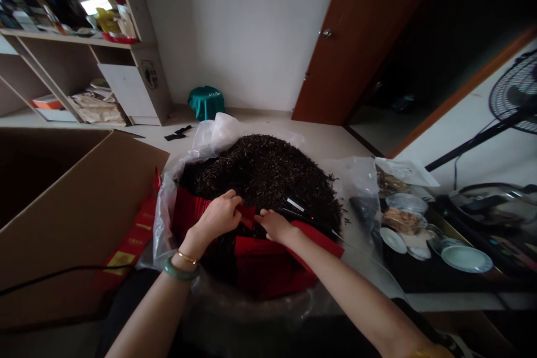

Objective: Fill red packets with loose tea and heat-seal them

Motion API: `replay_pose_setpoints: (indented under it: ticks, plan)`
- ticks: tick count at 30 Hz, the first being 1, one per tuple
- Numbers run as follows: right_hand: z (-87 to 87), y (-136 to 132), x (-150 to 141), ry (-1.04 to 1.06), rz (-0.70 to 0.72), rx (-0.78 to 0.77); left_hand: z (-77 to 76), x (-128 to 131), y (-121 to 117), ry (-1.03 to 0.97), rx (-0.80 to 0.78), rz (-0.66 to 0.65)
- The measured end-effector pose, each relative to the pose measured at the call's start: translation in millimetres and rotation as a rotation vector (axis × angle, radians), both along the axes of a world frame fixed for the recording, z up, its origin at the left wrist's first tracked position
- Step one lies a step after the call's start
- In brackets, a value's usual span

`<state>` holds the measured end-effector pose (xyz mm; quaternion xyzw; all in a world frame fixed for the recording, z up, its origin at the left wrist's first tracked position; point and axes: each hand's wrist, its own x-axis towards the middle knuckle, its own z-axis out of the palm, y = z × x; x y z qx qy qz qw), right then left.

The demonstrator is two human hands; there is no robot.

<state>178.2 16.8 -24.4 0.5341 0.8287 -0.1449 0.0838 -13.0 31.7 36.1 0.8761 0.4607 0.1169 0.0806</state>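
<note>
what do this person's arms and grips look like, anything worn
The left grip and right grip are ungloved, both forearms bare of sleeves. A slim gold bracelet circles the left wrist, with a thicker green bangle further up. The right wrist shows none; something yellowish at the frame's edge is unclear.

Dark leaves (272,170) in a clear bag (164,221) carry red packets (268,265) and a black device (322,225). The floor (325,145) bears black strips (178,133); at right, a black tray (413,278) bears pale dishes (467,259).
</note>
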Motion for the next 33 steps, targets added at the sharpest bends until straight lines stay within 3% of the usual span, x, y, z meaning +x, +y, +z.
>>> replay_pose_setpoints:
  ticks: [3,6,12,15,18,22,26,33]
  plan:
    - [3.4,3.1,3.4,0.091,-0.026,0.013,1.5,-0.1,-0.8,0.02,-0.02,0.002]
    - [17.5,10.2,15.4,0.233,-0.069,0.046,-0.4,3.3,-2.6,0.041,-0.041,0.01]
    - [62.2,20.3,28.2,1.024,-0.258,0.049,-12.1,14.0,-6.3,-0.029,-0.03,-0.013]
    - [79.1,17.6,14.6,1.275,-0.302,-0.028,-16.9,15.1,-6.0,-0.113,0.021,-0.018]
    - [83.6,14.9,-2.5,1.424,-0.347,-0.148,-21.3,13.3,-4.3,-0.18,0.072,-0.045]
    - [75.3,18.5,-11.1,1.418,-0.389,-0.199,-25.3,10.4,-1.8,-0.239,0.101,-0.067]
    - [68.9,25.3,-4.9,1.297,-0.393,-0.103,-24.9,9.6,-0.1,-0.348,0.095,-0.064]
    - [74.0,23.9,-1.9,0.938,-0.179,0.12,-22.5,13.1,0.8,-0.48,0.076,-0.051]
